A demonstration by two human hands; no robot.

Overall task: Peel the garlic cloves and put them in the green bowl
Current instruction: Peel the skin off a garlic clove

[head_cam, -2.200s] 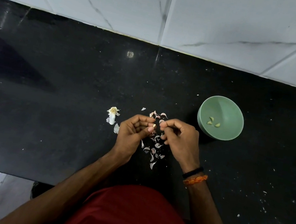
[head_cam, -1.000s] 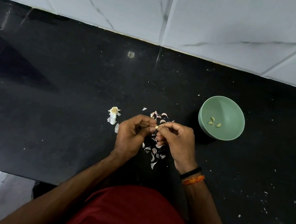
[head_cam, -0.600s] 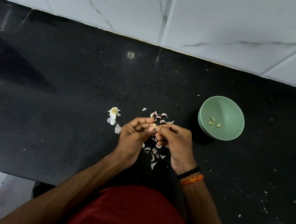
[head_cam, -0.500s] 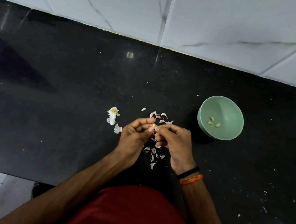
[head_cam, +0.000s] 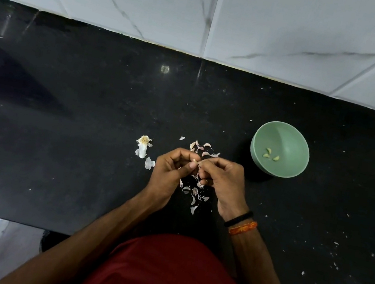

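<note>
Over the black counter my left hand and my right hand meet fingertip to fingertip, and both pinch one small garlic clove, of which only a pale tip shows. The green bowl stands to the right of my hands, apart from them, with three peeled cloves lying in its bottom. Loose pinkish garlic skins lie scattered under and just beyond my hands.
The leftover garlic root with papery skin lies left of my left hand. A white marble-tiled wall runs along the back of the counter. Small white crumbs dot the counter's right front.
My hands have stayed close together on the clove, with the fingers shifting slightly as they work on it. The bowl and the skins have not moved.
</note>
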